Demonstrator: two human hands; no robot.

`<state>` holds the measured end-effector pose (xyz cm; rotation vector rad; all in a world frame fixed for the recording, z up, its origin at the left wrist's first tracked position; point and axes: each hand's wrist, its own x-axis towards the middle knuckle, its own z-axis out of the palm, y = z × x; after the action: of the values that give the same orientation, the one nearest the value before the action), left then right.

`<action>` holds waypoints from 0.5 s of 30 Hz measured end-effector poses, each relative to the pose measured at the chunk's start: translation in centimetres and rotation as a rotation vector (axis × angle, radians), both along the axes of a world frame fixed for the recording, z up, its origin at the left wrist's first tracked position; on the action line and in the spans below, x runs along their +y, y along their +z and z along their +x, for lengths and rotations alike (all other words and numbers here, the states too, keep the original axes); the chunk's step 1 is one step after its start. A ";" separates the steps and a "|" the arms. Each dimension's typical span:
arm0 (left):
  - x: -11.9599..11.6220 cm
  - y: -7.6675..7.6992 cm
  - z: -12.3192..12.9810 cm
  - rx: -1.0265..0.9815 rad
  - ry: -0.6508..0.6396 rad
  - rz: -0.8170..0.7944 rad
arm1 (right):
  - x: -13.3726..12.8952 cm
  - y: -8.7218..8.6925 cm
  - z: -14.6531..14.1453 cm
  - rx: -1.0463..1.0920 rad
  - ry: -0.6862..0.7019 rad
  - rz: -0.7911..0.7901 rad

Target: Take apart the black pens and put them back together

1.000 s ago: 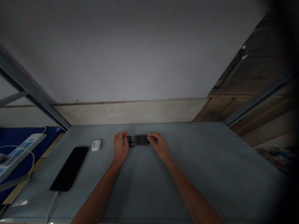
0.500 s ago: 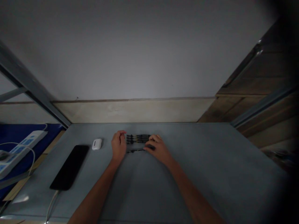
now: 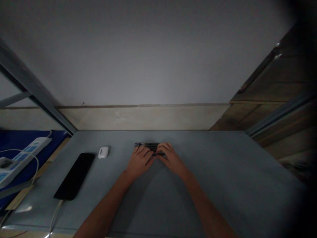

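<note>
A row of several slim, dark, pen-like sticks [image 3: 146, 144] lies side by side on the grey tabletop, with their far edge showing beyond my fingers. My left hand [image 3: 141, 161] is over the left part of the row, fingers curled across the near sticks and thumb toward the middle. From the other side, my right hand [image 3: 169, 157] is closed round the right ends, a dark stick end [image 3: 161, 153] showing between thumb and fingers. Both thumbs nearly meet at the near side. Much of the row is hidden under my hands.
A white earbud case [image 3: 103, 152] and a black phone [image 3: 74, 176] with a white cable [image 3: 54, 216] lie to the left on the table [image 3: 223, 185]. Beyond the left edge is a white power strip [image 3: 23, 162]. A wall [image 3: 148, 117] borders the back; metal posts [image 3: 49, 99] flank it.
My left hand has moved right, from beside the left ends onto the sticks. The separate near stick no longer shows apart from the row. My right hand stays at the right ends.
</note>
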<state>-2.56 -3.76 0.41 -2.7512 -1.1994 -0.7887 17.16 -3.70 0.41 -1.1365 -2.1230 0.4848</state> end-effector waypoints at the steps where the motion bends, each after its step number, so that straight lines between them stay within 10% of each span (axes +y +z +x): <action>1: 0.0 -0.2 0.1 0.050 0.005 0.013 | 0.0 -0.1 0.1 0.014 -0.014 -0.011; 15: 1.0 -0.4 -0.2 0.169 0.078 0.064 | 0.0 -0.5 -0.5 -0.191 0.013 0.098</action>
<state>-2.76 -2.81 0.02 -2.6397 -1.2173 -0.5647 16.64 -3.69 -0.13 -1.1526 -2.2923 0.2840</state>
